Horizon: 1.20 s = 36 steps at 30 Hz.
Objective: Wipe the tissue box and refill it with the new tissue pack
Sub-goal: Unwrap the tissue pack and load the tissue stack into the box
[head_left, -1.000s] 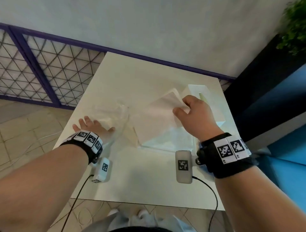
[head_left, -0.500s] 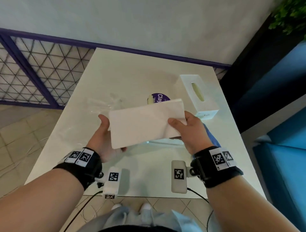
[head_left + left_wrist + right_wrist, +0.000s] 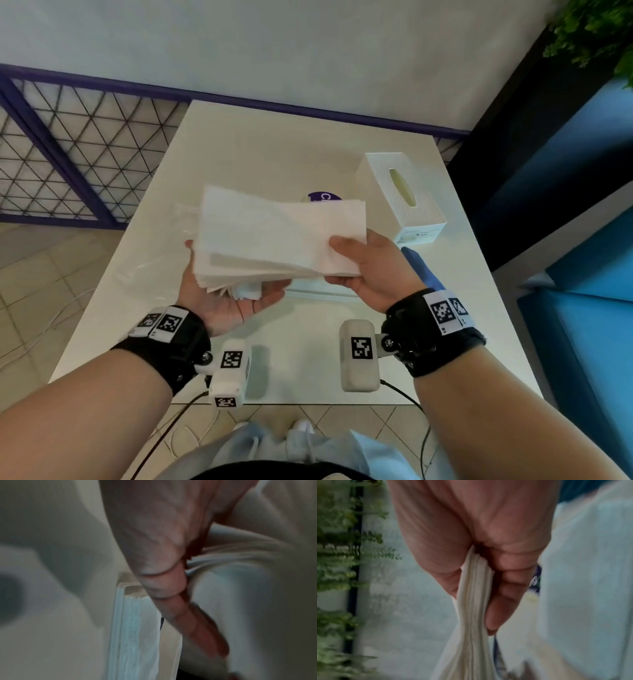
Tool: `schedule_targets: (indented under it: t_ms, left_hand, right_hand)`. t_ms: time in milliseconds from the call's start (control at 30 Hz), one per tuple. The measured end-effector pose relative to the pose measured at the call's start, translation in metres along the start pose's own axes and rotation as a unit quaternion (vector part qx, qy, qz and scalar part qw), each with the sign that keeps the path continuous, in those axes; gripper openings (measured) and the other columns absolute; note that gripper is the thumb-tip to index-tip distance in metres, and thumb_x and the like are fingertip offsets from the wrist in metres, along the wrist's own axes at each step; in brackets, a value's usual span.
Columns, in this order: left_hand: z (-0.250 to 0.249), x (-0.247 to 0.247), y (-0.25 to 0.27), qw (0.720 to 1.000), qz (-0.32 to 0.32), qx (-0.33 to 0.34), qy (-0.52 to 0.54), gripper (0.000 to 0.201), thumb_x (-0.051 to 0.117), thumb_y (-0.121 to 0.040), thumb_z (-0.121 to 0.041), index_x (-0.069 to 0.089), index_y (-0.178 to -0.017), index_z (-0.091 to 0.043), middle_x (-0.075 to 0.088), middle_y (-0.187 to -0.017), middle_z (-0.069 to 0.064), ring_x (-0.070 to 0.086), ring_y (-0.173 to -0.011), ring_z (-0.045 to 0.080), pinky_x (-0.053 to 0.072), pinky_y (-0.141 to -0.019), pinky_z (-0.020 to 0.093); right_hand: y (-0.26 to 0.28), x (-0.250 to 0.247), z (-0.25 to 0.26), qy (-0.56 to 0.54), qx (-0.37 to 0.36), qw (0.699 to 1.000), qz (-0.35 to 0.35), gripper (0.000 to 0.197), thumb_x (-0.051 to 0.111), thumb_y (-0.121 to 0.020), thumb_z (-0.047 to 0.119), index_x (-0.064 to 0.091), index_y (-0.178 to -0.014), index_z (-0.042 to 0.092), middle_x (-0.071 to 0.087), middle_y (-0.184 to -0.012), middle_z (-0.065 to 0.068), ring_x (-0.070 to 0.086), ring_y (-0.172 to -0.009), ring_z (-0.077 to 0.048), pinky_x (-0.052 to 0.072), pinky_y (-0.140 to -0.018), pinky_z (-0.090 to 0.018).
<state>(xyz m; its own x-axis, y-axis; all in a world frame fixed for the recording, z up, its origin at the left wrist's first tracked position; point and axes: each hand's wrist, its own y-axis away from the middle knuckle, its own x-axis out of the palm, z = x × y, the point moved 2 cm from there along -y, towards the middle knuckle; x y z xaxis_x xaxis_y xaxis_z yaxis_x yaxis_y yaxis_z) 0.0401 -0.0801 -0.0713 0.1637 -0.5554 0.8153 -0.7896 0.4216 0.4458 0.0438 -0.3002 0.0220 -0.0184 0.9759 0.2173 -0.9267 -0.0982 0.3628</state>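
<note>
A loose stack of white tissues [image 3: 274, 236] hangs above the middle of the white table [image 3: 260, 144]. My left hand [image 3: 219, 294] lies palm up under its left end, thumb at the edge, and the sheets fan out there. My right hand [image 3: 370, 270] pinches the right end, thumb on top and fingers beneath; the right wrist view shows that pinch on the tissue stack [image 3: 474, 588]. In the blurred left wrist view my left fingers [image 3: 171, 588] lie along the tissues [image 3: 240, 555]. The white tissue box [image 3: 400, 198] stands at the back right, slot up.
A blue cloth [image 3: 421, 270] lies beside my right wrist. A flat white panel [image 3: 318, 293] sits on the table under the stack. Behind the stack a purple-labelled item [image 3: 323, 197] peeks out. Clear plastic wrapping [image 3: 154, 257] lies at the left. A blue seat [image 3: 582, 308] borders the right.
My right hand drew the stack out of the wrapping while the left pressed on it. The left hand then took the left end, which has since risen and fanned out.
</note>
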Motion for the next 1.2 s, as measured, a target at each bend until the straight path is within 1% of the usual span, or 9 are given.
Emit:
schedule_targets:
  t_ms: [67, 167, 333, 467, 600, 733, 867, 1033, 1200]
  left_hand:
    - [-0.011, 0.0, 0.001, 0.997, -0.058, 0.042, -0.026, 0.107, 0.029, -0.066, -0.093, 0.07, -0.115, -0.007, 0.064, -0.123, 0.02, 0.064, -0.107, 0.039, 0.053, -0.088, 0.053]
    - [-0.016, 0.001, 0.001, 0.99, -0.053, 0.025, -0.126, 0.113, 0.036, -0.056, -0.093, 0.06, -0.128, -0.009, 0.064, -0.126, 0.016, 0.062, -0.113, 0.034, 0.053, -0.091, 0.049]
    - [-0.01, 0.0, -0.007, 0.883, -0.117, 0.112, -0.441, 0.069, 0.083, -0.067, -0.033, 0.053, -0.126, -0.014, 0.066, -0.123, 0.009, 0.066, -0.107, 0.025, 0.053, -0.093, 0.048]
    - [-0.007, 0.004, -0.001, 0.856, -0.126, 0.197, -0.461, 0.044, 0.074, -0.065, -0.014, 0.063, -0.105, -0.027, 0.072, -0.107, 0.004, 0.068, -0.098, 0.024, 0.054, -0.086, 0.042]
    - [0.012, -0.007, 0.005, 0.849, -0.132, 0.174, -0.48, 0.038, 0.07, -0.052, -0.014, 0.062, -0.087, -0.028, 0.067, -0.082, -0.004, 0.061, -0.079, 0.018, 0.05, -0.073, 0.032]
    - [0.025, -0.019, 0.003, 0.822, -0.162, 0.156, -0.524, 0.04, 0.061, -0.053, -0.013, 0.056, -0.088, -0.032, 0.059, -0.09, 0.002, 0.055, -0.083, 0.023, 0.046, -0.069, 0.032]
    - [0.032, -0.025, -0.002, 0.807, -0.177, 0.15, -0.543, 0.042, 0.062, -0.057, -0.01, 0.052, -0.092, -0.031, 0.06, -0.092, 0.003, 0.056, -0.088, 0.026, 0.046, -0.07, 0.031]
    - [0.03, -0.018, -0.009, 0.742, -0.182, 0.143, -0.63, 0.046, 0.067, -0.083, -0.007, 0.048, -0.124, -0.014, 0.059, -0.109, 0.005, 0.056, -0.105, 0.028, 0.042, -0.084, 0.032]
    - [0.0, 0.028, -0.021, 0.734, -0.194, 0.204, -0.618, 0.048, 0.07, -0.086, -0.024, 0.047, -0.127, -0.014, 0.061, -0.11, -0.002, 0.059, -0.096, 0.019, 0.048, -0.086, 0.034]
  right_hand:
    - [-0.002, -0.014, -0.012, 0.047, 0.01, 0.998, -0.032, 0.015, 0.059, -0.091, 0.008, 0.059, -0.104, 0.016, 0.067, -0.105, -0.004, 0.065, -0.093, -0.021, 0.058, -0.064, -0.034]
    - [-0.005, -0.029, -0.03, 0.098, 0.019, 0.992, -0.074, 0.019, 0.06, -0.09, 0.01, 0.058, -0.108, 0.013, 0.066, -0.113, -0.009, 0.066, -0.098, -0.023, 0.058, -0.063, -0.034]
    - [-0.009, -0.035, -0.052, 0.135, 0.026, 0.987, -0.085, 0.034, 0.069, -0.082, 0.005, 0.058, -0.115, 0.011, 0.07, -0.112, -0.011, 0.068, -0.1, -0.028, 0.057, -0.085, -0.046]
    - [-0.007, -0.044, -0.06, 0.133, 0.009, 0.988, -0.083, 0.043, 0.073, -0.075, -0.004, 0.062, -0.112, 0.014, 0.071, -0.109, -0.01, 0.068, -0.102, -0.027, 0.053, -0.094, -0.045]
    - [0.002, -0.052, -0.082, 0.177, 0.018, 0.978, -0.107, 0.051, 0.077, -0.061, -0.004, 0.063, -0.097, 0.029, 0.066, -0.095, -0.003, 0.062, -0.091, -0.025, 0.053, -0.086, -0.036]
    - [0.001, -0.053, -0.098, 0.198, 0.016, 0.974, -0.11, 0.049, 0.066, -0.045, 0.002, 0.064, -0.08, 0.037, 0.059, -0.087, -0.002, 0.056, -0.085, -0.026, 0.055, -0.075, -0.046]
    - [-0.001, -0.053, -0.102, 0.235, 0.012, 0.965, -0.113, 0.049, 0.065, -0.058, -0.005, 0.061, -0.082, 0.037, 0.057, -0.085, 0.0, 0.054, -0.085, -0.025, 0.054, -0.074, -0.04]
    - [0.001, -0.057, -0.097, 0.332, 0.004, 0.937, -0.112, 0.048, 0.069, -0.08, 0.008, 0.051, -0.122, 0.021, 0.061, -0.092, -0.001, 0.061, -0.087, -0.023, 0.056, -0.078, -0.036]
    - [-0.02, -0.067, -0.048, 0.203, -0.062, 0.961, -0.179, 0.051, 0.071, -0.081, 0.013, 0.046, -0.124, 0.024, 0.071, -0.099, -0.002, 0.07, -0.092, -0.021, 0.057, -0.086, -0.042]
